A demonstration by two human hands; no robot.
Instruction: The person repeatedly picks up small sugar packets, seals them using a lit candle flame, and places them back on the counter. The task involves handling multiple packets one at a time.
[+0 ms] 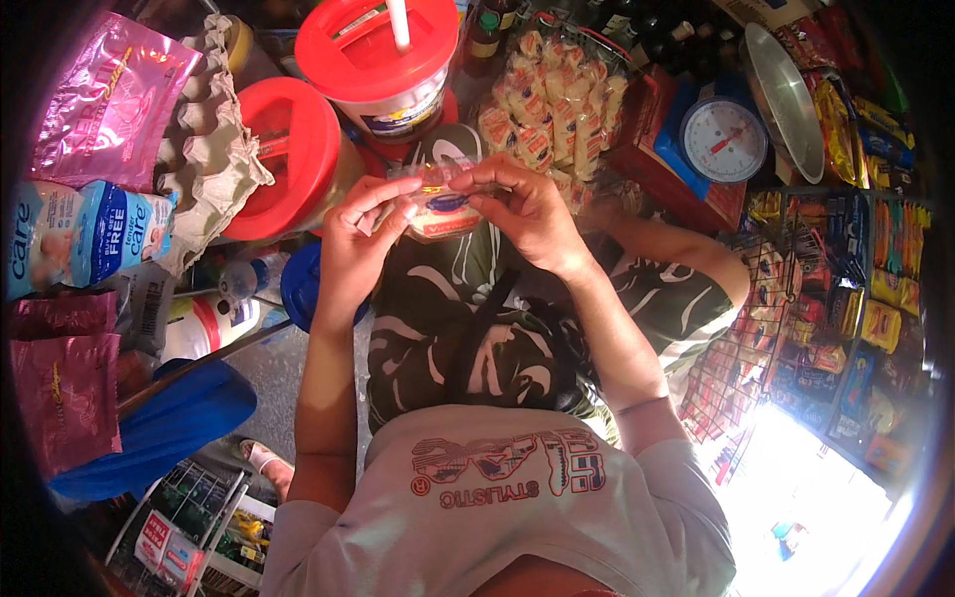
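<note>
Between my two hands, above my lap, is a small clear plastic packet [442, 213] with a printed label and pale contents. My left hand [369, 224] pinches its left edge between thumb and fingers. My right hand [522, 209] grips the upper right edge with thumb and forefinger. Just beyond my right hand lies a heap of similar small packets [556, 104] with pale contents. Two tubs with red lids stand beyond and left of my hands, the farther one [377, 45] upright and the nearer one [280, 157] beside the egg tray.
A cardboard egg tray [201, 142] and pink foil packs [112, 104] are at left. A dial scale [722, 140] with a metal pan [783, 104] stands at upper right. Wire racks [776, 298] of packaged goods line the right side. A blue lid [302, 287] is near my left forearm.
</note>
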